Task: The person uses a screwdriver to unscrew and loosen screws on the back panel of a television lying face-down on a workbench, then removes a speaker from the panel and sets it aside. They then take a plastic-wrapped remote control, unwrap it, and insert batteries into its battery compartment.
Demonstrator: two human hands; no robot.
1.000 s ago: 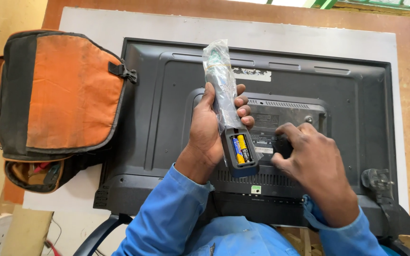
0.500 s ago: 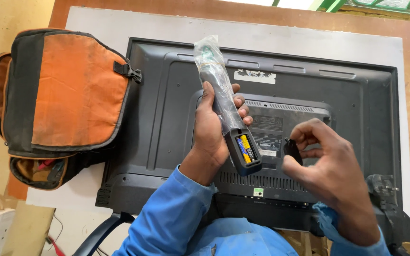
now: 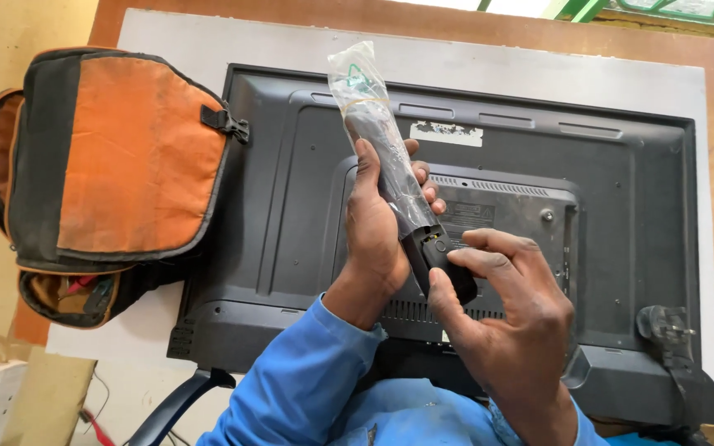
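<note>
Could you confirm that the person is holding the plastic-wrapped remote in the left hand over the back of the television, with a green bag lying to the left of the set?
Not quite: the bag is orange and black, not green, as the head view shows. The rest holds: the left hand grips the plastic-wrapped remote over the back of the television, and the bag lies to its left.

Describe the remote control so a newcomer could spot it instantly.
Start at the big black television lying back-up on the grey board. Over its middle, the left hand grips a slim black remote control. Unlike everything nearby, its upper half sits in clear plastic wrap.
</note>
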